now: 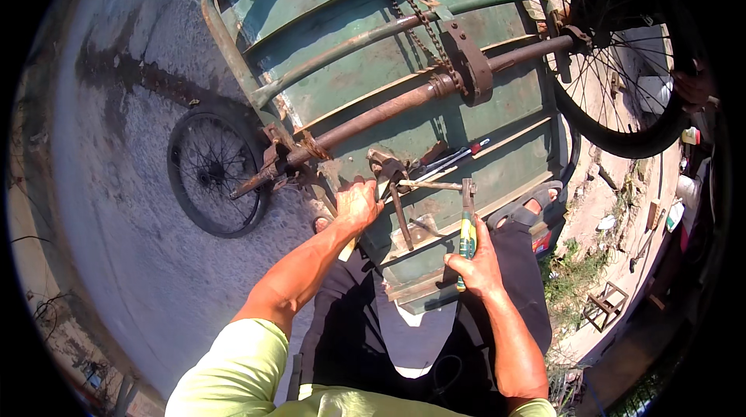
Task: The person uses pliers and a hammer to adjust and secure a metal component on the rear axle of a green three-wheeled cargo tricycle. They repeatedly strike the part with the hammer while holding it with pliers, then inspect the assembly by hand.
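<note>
My left hand (357,201) is closed round a pale yellow handle (348,247), whose far end is hard to make out. My right hand (474,265) grips green-and-yellow pliers (467,234), their head touching a short metal rod (435,184) that joins a dark metal fitting (390,164). A rusty bar hangs below the fitting, and several slim tools (458,159) lie beside it. These rest on the green metal body of an upturned cart (513,122). A rusty axle (361,119) with a chain (420,36) crosses the cart above my hands.
A spoked wheel (579,114) is mounted at the axle's right, with another person's hand (688,87) on its rim side. A loose wheel (179,172) lies on the concrete at left. My sandalled foot (532,203) rests at right. A small stool (604,304) and scattered debris are beyond.
</note>
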Motion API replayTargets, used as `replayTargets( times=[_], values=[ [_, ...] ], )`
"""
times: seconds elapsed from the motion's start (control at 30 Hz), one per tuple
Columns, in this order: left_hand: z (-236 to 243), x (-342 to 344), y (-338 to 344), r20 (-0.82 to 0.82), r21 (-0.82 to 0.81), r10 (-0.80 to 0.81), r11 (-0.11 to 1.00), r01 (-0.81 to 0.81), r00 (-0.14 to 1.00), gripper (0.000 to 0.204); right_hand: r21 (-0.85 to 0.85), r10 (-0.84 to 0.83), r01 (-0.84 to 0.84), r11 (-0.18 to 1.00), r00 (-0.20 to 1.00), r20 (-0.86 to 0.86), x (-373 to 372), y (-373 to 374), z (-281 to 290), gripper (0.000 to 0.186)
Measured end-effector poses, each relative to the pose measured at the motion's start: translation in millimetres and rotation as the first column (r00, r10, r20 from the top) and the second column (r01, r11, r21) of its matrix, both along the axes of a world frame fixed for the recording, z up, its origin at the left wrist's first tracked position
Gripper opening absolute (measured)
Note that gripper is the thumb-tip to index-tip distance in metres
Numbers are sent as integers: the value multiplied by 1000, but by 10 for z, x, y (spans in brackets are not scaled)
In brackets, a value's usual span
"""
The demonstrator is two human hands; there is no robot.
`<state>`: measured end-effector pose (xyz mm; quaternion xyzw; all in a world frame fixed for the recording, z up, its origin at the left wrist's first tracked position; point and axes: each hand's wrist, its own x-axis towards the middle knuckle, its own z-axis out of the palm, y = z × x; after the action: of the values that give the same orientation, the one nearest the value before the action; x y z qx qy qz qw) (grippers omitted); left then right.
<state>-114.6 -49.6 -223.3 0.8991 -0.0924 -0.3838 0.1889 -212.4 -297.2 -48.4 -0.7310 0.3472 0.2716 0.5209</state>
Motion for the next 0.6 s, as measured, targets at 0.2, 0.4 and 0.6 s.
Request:
replayTargets(
  times=[0.2,0.4,0.6],
  values=[
    [149,100,96,-308,-13,420,895,-445,854,52,-70,-69,100,992,934,351,215,-7,92,98],
    [511,166,290,-383,-15,268,955,-296,884,47,-184,25,96,978,824,565,738,-73,244,94],
    [1287,46,450,-396,-196,287,901,-386,872,46,-406,219,47,913,782,583,1105,-164,223,92]
  ],
)
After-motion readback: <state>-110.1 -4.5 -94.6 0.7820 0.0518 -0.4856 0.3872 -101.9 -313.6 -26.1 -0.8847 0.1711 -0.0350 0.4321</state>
